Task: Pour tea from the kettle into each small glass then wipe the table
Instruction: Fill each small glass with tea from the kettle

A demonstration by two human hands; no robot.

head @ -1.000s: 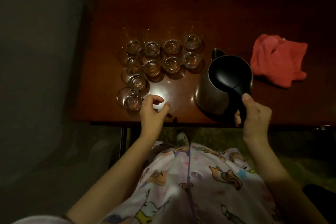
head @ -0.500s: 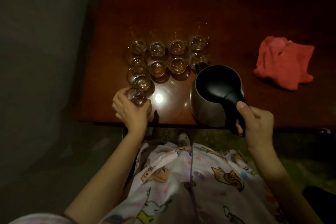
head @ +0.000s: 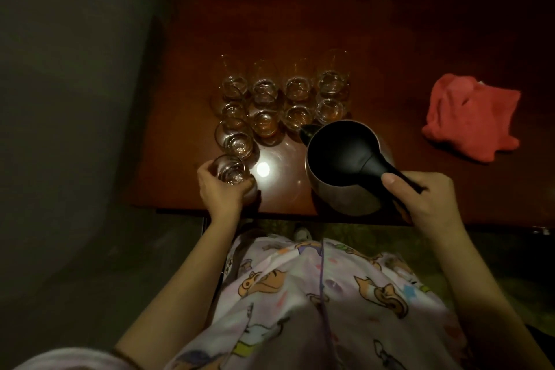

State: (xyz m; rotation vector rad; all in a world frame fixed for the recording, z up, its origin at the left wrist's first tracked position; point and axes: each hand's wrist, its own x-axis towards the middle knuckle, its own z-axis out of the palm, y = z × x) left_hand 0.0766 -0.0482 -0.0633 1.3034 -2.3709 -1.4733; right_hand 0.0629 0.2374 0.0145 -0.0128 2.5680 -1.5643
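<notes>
My right hand (head: 426,204) is wrapped round the black handle of the kettle (head: 345,159), thumb on top, fingers curled under. Kettle is upright or nearly so, at the near edge of the table (head: 390,54); can't tell whether the base is resting or just off the wood. Its spout (head: 307,131) points away from me and to my left, so the handle-to-spout line runs diagonally toward the cluster of glasses (head: 282,99).

My left hand (head: 223,189) cups the nearest glass (head: 231,173), fingers curled round its side, at the near left corner of the group. It looks clear, prob. still empty, as does the one just behind it (head: 235,138).

Key relation, imo: the held glass sits well to the left of the spout and a bit nearer me, w/ a bare patch of table and a bright light reflection (head: 263,169) between. So either the glass goes right toward the spout, or the kettle swings left. Left hand is the nearer one to the gap.

Others: several glasses in the far rows show amber tea. They stand just beyond the spout, v. close, so a careless tilt could knock them. Red cloth (head: 471,120) lies well apart on the right, untouched; wiping not yet begun.
</notes>
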